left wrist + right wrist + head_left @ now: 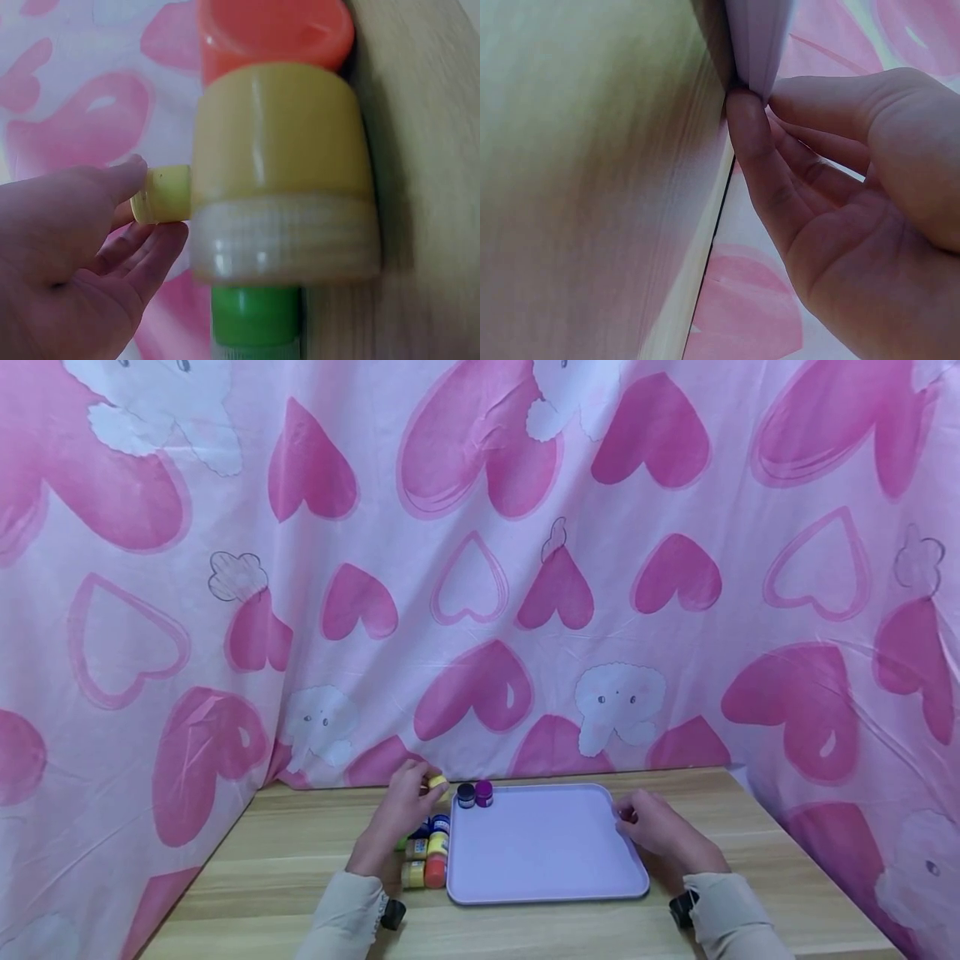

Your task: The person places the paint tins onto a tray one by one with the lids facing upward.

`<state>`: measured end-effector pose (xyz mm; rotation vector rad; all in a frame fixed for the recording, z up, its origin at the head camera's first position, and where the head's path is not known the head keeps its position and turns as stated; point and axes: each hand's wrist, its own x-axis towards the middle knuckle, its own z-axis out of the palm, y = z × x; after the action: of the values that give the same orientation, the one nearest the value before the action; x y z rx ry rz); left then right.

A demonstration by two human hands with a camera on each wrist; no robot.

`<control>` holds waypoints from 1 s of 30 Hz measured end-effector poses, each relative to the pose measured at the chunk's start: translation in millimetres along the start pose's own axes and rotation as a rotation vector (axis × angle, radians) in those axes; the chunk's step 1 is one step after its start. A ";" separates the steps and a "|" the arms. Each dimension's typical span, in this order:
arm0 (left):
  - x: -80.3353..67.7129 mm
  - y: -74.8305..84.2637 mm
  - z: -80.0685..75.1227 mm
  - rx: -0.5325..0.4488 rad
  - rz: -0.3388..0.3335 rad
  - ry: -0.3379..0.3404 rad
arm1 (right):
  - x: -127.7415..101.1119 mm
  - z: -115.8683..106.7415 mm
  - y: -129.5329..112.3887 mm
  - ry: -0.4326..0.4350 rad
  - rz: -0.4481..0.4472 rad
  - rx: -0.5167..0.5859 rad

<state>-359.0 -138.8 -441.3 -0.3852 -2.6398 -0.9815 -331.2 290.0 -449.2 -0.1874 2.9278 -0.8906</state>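
Observation:
My left hand (405, 800) pinches a small yellow paint jar (438, 782) between thumb and fingers, near the far left corner of the pale lilac tray (547, 852). The left wrist view shows this yellow jar (171, 195) held at the fingertips. On the tray, in that same corner, a black jar (466, 796) and a purple jar (483, 794) stand side by side. At the tray's right side, my right hand (666, 829) grips the rim; up close, thumb and index finger pinch the tray edge (757, 45).
Left of the tray, several jars stand close together on the wooden table (262, 877), among them a red jar (436, 872), a gold jar (413, 875), another yellow jar (438, 844) and a blue jar (441, 823). A pink heart-patterned curtain (480, 693) hangs behind the table.

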 end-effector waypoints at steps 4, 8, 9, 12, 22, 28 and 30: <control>3.5 6.2 4.0 -0.009 0.004 0.003 | 1.0 0.0 -0.1 -0.001 0.003 0.005; 7.5 12.6 9.4 -0.028 0.026 0.005 | 0.6 0.2 0.1 0.003 0.003 0.008; 8.2 14.2 10.9 -0.031 0.028 0.005 | 0.5 0.3 0.2 0.004 0.003 0.008; 9.7 18.5 15.3 -0.050 0.027 0.004 | -0.2 0.5 0.1 0.005 -0.001 0.011; 17.4 25.8 29.9 -0.037 0.074 0.029 | -1.5 1.3 -0.7 0.008 0.002 0.015; 26.9 32.0 38.9 -0.072 0.107 0.019 | -1.6 1.2 -0.3 0.009 0.006 0.014; 29.8 33.9 42.0 -0.079 0.123 0.025 | -1.6 0.9 -0.4 0.012 0.005 0.013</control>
<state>-382.2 -81.7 -440.9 -0.5429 -2.5271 -1.0455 -329.4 289.4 -449.6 -0.1736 2.9318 -0.9130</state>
